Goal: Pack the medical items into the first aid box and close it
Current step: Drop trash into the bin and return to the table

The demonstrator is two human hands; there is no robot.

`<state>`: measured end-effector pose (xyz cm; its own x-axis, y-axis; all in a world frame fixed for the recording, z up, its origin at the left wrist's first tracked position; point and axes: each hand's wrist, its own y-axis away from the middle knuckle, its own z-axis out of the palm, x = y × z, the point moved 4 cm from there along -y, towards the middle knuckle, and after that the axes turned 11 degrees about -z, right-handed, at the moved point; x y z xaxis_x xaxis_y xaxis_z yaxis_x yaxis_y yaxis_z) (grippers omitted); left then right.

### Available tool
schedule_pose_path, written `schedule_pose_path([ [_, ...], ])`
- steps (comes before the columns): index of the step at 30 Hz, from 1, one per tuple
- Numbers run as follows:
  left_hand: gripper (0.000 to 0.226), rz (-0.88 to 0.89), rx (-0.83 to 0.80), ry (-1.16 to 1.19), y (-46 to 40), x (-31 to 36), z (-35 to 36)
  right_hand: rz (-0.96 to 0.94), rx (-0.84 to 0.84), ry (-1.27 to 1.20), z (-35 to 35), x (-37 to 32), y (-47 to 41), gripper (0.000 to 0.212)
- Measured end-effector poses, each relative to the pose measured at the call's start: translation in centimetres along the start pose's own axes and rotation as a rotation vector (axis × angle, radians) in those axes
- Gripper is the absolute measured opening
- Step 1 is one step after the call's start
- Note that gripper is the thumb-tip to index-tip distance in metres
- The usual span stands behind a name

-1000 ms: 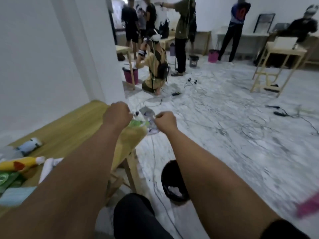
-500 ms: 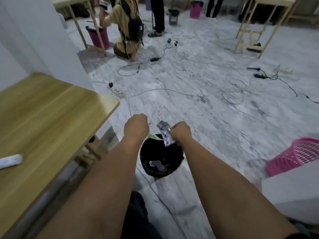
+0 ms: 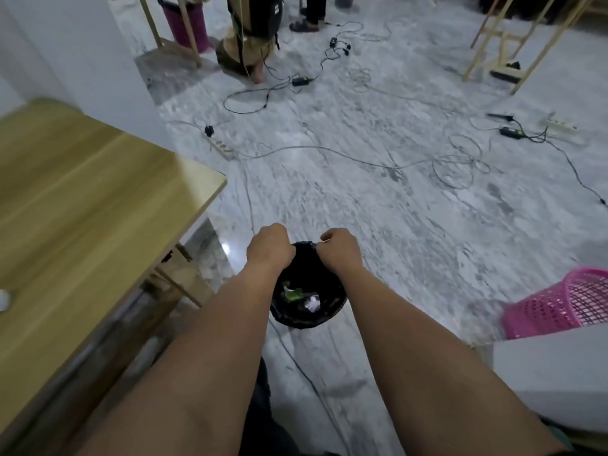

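Observation:
Both my hands hang over a black waste bin on the floor beside the table. My left hand and my right hand are side by side, knuckles up, fingers curled in, with nothing visible in either. Inside the bin lie a green wrapper scrap and a silvery wrapper. The first aid box is out of view. Of the medical items, only a white end shows, at the left edge on the wooden table.
A pink mesh basket lies to the right beside a white surface. Cables and a power strip run across the marble floor. A person crouches at the back by a purple bin. Wooden frames stand at the far right.
The view has swung from the table down to the bin. The green and silvery wrappers that my hands held have dropped into the bin, and both hands have lowered over its rim.

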<state>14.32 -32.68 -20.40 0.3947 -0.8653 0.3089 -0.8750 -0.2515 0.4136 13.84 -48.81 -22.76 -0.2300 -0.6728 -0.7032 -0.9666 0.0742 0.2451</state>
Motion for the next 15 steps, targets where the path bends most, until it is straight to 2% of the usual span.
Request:
schedule_pose_path([
  [2,0.020,0.002,0.011,0.022,0.4,-0.1,-1.8,-0.064,0.052,0.008,-0.6,-1.8,-0.2,0.037],
  [5,0.038,0.036,0.081,0.108,1.7,-0.5,-6.5,-0.204,0.140,0.020,-0.8,-5.7,-1.0,0.034],
  [12,0.022,-0.003,0.448,0.316,9.0,-6.2,-21.9,-0.621,0.118,0.044,1.6,-22.3,1.7,0.023],
  [15,0.025,-0.035,0.636,0.358,14.3,-10.6,-27.9,-0.801,0.097,0.054,2.7,-29.5,5.6,0.025],
])
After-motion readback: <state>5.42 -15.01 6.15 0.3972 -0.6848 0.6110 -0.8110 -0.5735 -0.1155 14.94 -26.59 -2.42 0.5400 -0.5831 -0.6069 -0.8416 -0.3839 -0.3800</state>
